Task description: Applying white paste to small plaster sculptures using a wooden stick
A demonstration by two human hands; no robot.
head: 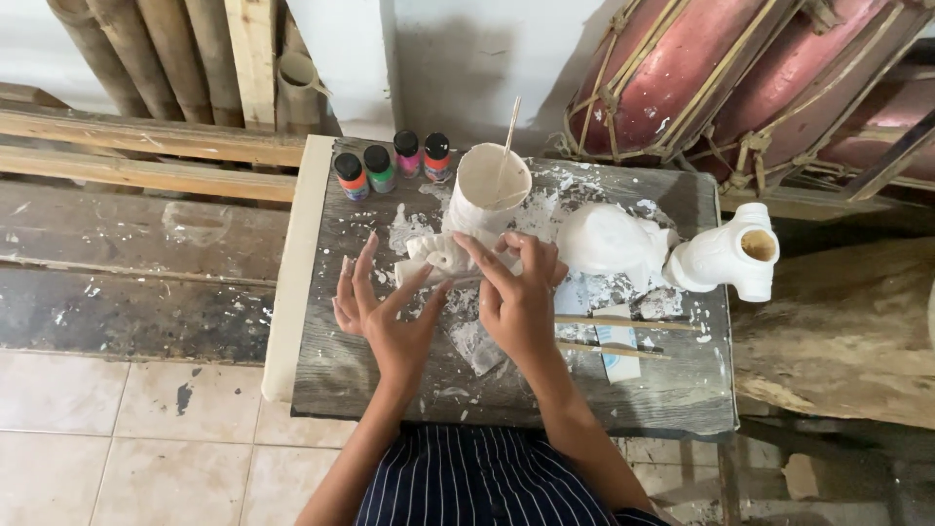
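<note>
Both hands work near the middle of a small grey wooden table (370, 380), its near edge just below the wrists and its left edge just beyond the left hand (375, 312). That side is mostly bare wood. The left hand is spread wide, its fingertips touching a small white plaster piece (438, 255). The right hand (516, 292) curls loosely over the same piece from the other side. Just behind it stands a white cup (487, 200); a white figurine (672, 248) lies right of the right hand.
</note>
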